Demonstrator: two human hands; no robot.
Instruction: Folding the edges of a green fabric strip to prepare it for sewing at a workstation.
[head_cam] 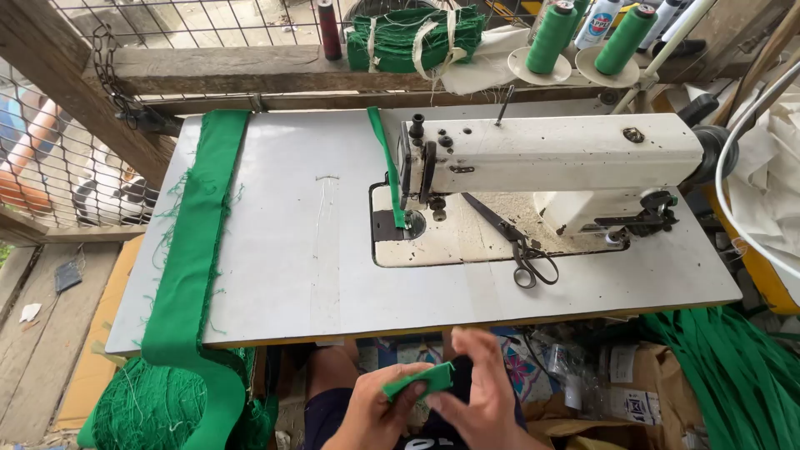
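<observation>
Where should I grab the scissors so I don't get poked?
Take the scissors by the two loop handles at the end nearest the table's front edge, coming from the front. They lie flat beside the sewing machine, blades shut and pointing back toward the needle, so the sharp tip faces away from you. Both hands are now busy with a folded green strip.

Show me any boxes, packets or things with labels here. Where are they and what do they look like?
Spray can: top shelf, between the green thread cones; white with a blue and red label.
Cardboard box: under the table, right of the hands; brown, with a white printed panel.
Flat cardboard: floor at left; plain tan.
</observation>
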